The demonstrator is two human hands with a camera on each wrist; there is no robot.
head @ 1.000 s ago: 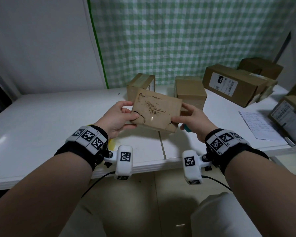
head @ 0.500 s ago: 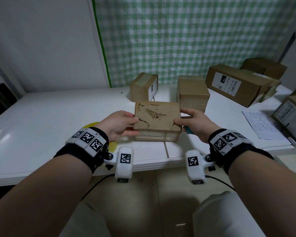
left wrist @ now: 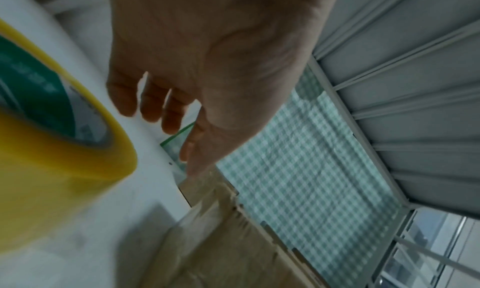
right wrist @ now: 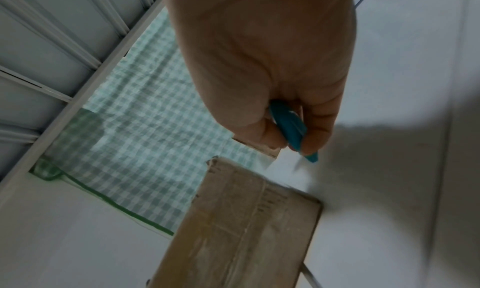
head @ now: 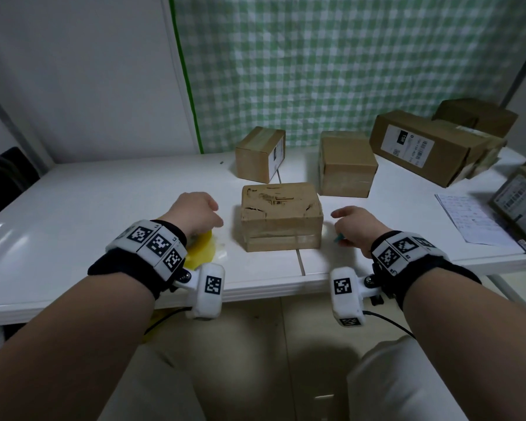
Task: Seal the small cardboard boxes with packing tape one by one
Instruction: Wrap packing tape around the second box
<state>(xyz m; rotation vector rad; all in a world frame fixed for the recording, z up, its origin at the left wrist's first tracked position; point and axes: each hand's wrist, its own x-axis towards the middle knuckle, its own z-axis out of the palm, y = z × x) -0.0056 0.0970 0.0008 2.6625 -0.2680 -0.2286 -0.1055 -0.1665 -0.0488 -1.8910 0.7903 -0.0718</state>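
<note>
A small worn cardboard box point(head: 281, 218) with torn marks on its top stands on the white table point(head: 88, 205) between my hands; it also shows as the box point(left wrist: 233, 241) and the box point(right wrist: 241, 227) in the wrist views. My left hand point(head: 195, 212) hovers just left of it, fingers loosely curled and holding nothing. Under that hand lies a yellow tape roll point(head: 199, 250), also seen as the roll point(left wrist: 52, 169). My right hand point(head: 354, 224) is right of the box and grips a teal cutter point(right wrist: 293, 128), whose tip pokes out as the cutter point(head: 339, 237).
Two small boxes point(head: 260, 154) point(head: 345, 167) stand behind the handled one. Larger labelled boxes point(head: 428, 145) and another box point(head: 520, 202) crowd the right side, with a printed sheet point(head: 474, 220) near the right edge. A green checked cloth point(head: 331, 65) hangs behind the table.
The box was held tilted in both hands, then lowered flat onto the table. Both hands have let go and moved apart to its sides.
</note>
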